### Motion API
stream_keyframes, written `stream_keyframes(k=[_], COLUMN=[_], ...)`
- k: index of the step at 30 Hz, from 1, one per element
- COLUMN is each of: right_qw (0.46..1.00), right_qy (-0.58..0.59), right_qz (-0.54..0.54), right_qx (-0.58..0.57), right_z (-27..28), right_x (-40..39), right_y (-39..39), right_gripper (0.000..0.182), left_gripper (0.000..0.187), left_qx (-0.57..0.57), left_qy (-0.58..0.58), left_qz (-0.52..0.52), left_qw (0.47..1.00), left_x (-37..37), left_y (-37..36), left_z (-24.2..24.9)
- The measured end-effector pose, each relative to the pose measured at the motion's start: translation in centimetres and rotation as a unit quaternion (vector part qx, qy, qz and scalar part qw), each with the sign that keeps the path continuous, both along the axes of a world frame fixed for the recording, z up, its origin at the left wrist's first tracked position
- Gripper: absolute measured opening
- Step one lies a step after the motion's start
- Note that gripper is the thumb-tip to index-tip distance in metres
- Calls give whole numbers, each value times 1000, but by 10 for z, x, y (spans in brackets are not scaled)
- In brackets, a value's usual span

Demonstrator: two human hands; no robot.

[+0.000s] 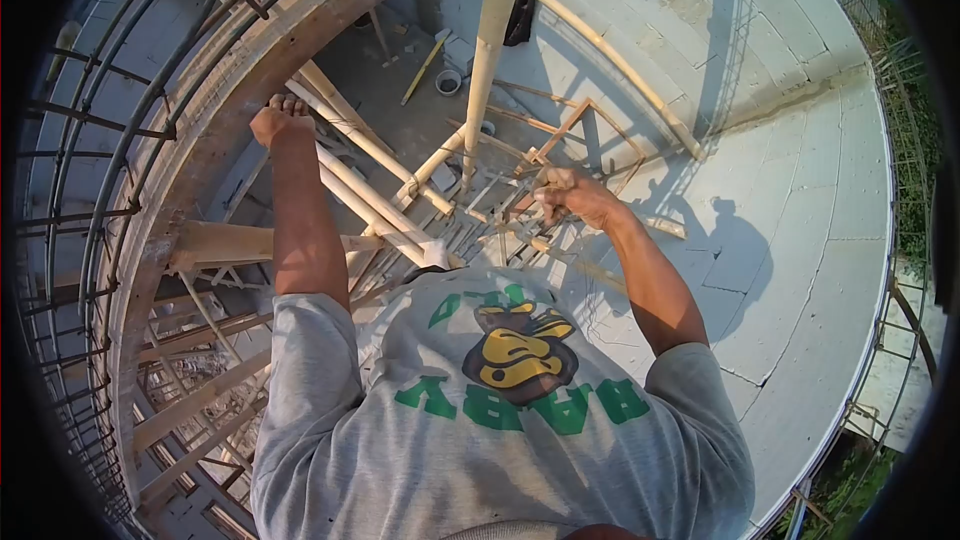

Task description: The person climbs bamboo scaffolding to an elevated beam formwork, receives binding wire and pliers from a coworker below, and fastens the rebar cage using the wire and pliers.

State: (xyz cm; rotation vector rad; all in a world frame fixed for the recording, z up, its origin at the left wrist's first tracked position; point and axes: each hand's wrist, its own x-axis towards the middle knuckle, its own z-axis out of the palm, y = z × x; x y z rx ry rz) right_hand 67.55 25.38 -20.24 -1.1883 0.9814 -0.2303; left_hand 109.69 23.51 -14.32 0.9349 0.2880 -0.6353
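Note:
My left hand is raised at the inner edge of a curved wooden formwork board. Its fingers are curled over that edge. In the middle of the view, my right hand is held out above the timber below, fingers bent into a fist. Whatever it may hold is hidden or too small to name. Below it lie a reddish wooden frame and a heap of loose timber strips.
Bent steel rebar runs outside the formwork on the left. Wooden poles and slanting props cross the deep space below. A bucket stands on the floor. A curved block wall encloses the right side.

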Motion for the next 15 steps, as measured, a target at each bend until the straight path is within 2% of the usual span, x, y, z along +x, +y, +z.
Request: stream_keyframes(k=[2, 5, 6, 9, 12, 14, 15], right_qw=[1000, 999, 996, 994, 970, 972, 980], right_qy=[-12, 33, 71, 90, 33, 61, 118], right_qz=[-20, 6, -28, 44, 90, 110, 112], right_qx=[7, 15, 51, -38, -222, -199, -113], right_z=[5, -9, 3, -10, -15, 1, 32], right_x=[13, 20, 29, 30, 3, 3, 3], right_y=[20, 40, 50, 74, 82, 73, 68], right_gripper=[21, 21, 22, 25, 25, 25, 26], left_gripper=[26, 34, 34, 35, 38, 40, 41], left_qx=[-10, -87, -109, -127, -135, -138, -135], left_qy=[-37, -10, -2, 9, 12, 11, 9], left_qz=[10, 57, 73, 89, 93, 94, 92], left_qw=[999, 995, 991, 988, 986, 986, 987], left_x=[30, 89, 103, 120, 129, 132, 135], left_y=[-5, -15, -17, -13, -8, -2, 0], left_z=[-11, -45, -49, -52, -47, -45, -45])
